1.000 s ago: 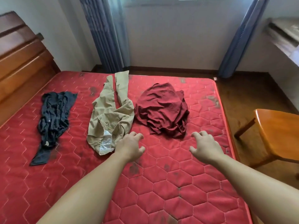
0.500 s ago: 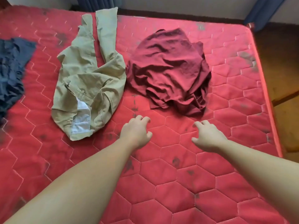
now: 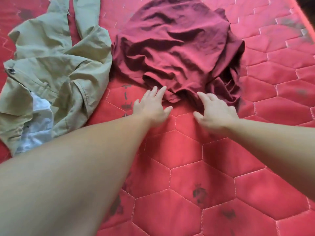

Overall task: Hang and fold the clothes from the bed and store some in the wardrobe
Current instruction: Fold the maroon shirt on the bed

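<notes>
A dark red garment (image 3: 175, 46) is seen crumpled in a loose heap on the red quilted mattress (image 3: 196, 167), deeply creased, with folded hems bunched along its near edge. It lies directly beyond both hands. The left hand (image 3: 151, 108) is held palm down with fingers extended and slightly spread; its fingertips (image 3: 160, 90) are laid against the near hem of the garment, and nothing is gripped. The right hand (image 3: 215, 113) is likewise spread, its fingers loosely bent, and its fingertips (image 3: 202, 96) are placed at the garment's near edge; whether fabric is pinched cannot be told. To the left of the left hand, a khaki garment (image 3: 56, 70) with a white lining is spread rumpled, just beside the red one.
</notes>
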The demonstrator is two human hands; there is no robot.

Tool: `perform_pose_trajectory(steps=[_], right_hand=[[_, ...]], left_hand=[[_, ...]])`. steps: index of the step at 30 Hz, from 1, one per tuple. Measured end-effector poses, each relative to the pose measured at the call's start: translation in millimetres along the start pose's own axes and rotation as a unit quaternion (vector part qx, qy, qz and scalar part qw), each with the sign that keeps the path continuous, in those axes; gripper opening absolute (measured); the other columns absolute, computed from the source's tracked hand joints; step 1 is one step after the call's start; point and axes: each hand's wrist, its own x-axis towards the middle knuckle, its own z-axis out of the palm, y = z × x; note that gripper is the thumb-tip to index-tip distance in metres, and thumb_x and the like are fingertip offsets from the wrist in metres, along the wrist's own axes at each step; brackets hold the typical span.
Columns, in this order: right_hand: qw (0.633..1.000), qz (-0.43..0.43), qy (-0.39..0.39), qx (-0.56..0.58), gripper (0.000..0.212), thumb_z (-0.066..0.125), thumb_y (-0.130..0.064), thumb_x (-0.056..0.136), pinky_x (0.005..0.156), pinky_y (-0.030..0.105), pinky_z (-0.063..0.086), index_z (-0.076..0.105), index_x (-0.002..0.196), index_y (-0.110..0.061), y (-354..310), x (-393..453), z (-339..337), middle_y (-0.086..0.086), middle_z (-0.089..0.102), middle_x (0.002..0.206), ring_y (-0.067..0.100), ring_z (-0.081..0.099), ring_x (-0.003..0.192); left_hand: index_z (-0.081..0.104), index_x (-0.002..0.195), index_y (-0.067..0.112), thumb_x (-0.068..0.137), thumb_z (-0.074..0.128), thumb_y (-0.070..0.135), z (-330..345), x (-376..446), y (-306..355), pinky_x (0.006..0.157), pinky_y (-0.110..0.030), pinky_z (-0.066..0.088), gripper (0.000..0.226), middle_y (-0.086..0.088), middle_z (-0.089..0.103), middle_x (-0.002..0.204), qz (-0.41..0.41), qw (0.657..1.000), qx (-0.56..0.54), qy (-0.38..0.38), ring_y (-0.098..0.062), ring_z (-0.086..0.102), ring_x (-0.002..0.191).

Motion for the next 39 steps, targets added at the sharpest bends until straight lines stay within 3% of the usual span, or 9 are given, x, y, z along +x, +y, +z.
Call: perform_pose_trajectory(steps=[2,6,10,13,16,22,26,32,39], right_hand=[[0.999,0.008,0.035,-0.001,0.052,0.045,-0.046,0.094,0.096,0.049,0.038,0.034,0.142,-0.03,-0.1,-0.1,14.0,-0.002,0.036,0.147,0.028,0.039,0.131],[0.995,-0.019,0.092,-0.035,0.023,0.044,-0.027,0.096,0.069,0.04,0.037,0.05,0.118,-0.021,-2.4,7.8,10.6,0.007,0.049,0.123,0.035,0.05,0.109],[0.995,-0.038,0.089,0.003,0.018,0.036,-0.03,0.098,0.067,0.037,0.035,0.049,0.103,-0.018,6.1,4.6,-1.9,0.01,0.058,0.11,0.038,0.056,0.094],[0.992,0.013,0.078,0.103,0.015,0.035,-0.03,0.098,0.067,0.039,0.034,0.042,0.095,-0.017,13.3,-21.7,2.1,0.019,0.062,0.1,0.04,0.054,0.086],[0.983,0.059,0.051,0.167,0.018,0.034,-0.028,0.098,0.07,0.039,0.034,0.046,0.097,-0.014,27.1,-48.2,6.9,0.022,0.063,0.104,0.042,0.056,0.095],[0.996,-0.05,-0.018,-0.065,0.031,0.026,-0.052,0.097,0.08,0.039,0.038,0.03,0.085,-0.024,47.3,-175.0,43.3,0.006,0.071,0.085,0.028,0.066,0.09],[0.994,-0.026,-0.083,-0.061,0.037,0.03,-0.066,0.091,0.082,0.039,0.036,0.03,0.084,-0.03,63.2,-242.3,39.6,-0.001,0.069,0.089,0.022,0.065,0.093],[0.994,-0.03,-0.014,-0.105,0.031,0.047,-0.055,0.088,0.074,0.034,0.036,0.043,0.076,-0.027,86.9,-270.2,-55.4,-0.003,0.069,0.094,0.022,0.064,0.095],[0.99,0.004,-0.005,-0.141,0.025,0.051,-0.046,0.085,0.075,0.034,0.048,0.063,0.092,-0.025,82.3,-341.3,-223.9,0.002,0.067,0.103,0.028,0.065,0.096]], left_hand=[[0.02,0.151,0.039,0.092,0.045,0.059,10.7,2.0,-2.0,0.113,-0.048,0.021,0.067,0.006,0.016,0.161,-0.017,1.0,0.013,0.014,-0.018,0.016,0.147],[0.055,0.131,0.039,0.093,0.051,0.05,15.9,-1.2,1.5,0.093,-0.041,0.035,0.039,0.007,0.053,0.135,-0.016,0.989,0.009,0.144,-0.022,0.044,0.124],[0.07,0.11,0.03,0.097,0.049,0.038,5.6,-5.9,1.5,0.082,-0.037,0.035,0.027,0.001,0.062,0.108,-0.008,0.989,0.017,0.146,-0.028,0.054,0.106],[0.069,0.105,0.024,0.097,0.047,0.033,15.2,-35.3,1.4,0.078,-0.037,0.033,0.024,-0.001,0.061,0.106,0.005,0.988,0.014,0.153,-0.03,0.053,0.101],[0.064,0.103,0.021,0.098,0.045,0.034,29.7,-75.0,-1.1,0.08,-0.039,0.035,0.024,0.001,0.058,0.111,0.015,0.99,0.014,0.136,-0.028,0.05,0.103],[0.062,0.103,0.023,0.1,0.029,0.049,58.2,-178.9,8.2,0.093,-0.041,0.03,0.042,0.001,0.061,0.112,0.05,0.987,0.149,0.04,-0.025,0.05,0.109],[0.068,0.095,0.022,0.091,0.025,0.071,57.0,-239.0,14.2,0.087,-0.04,0.029,0.065,0.0,0.064,0.105,0.092,0.977,0.183,-0.06,-0.024,0.053,0.104],[0.073,0.089,0.026,0.079,0.036,0.081,-23.9,-283.7,32.1,0.077,-0.035,0.031,0.066,0.006,0.051,0.094,0.052,0.984,0.17,0.002,-0.02,0.049,0.098],[0.068,0.1,0.019,0.086,0.054,0.026,-152.1,-364.6,87.9,0.075,-0.035,0.046,0.02,-0.005,0.062,0.111,0.047,0.987,0.152,-0.035,-0.03,0.063,0.101]])
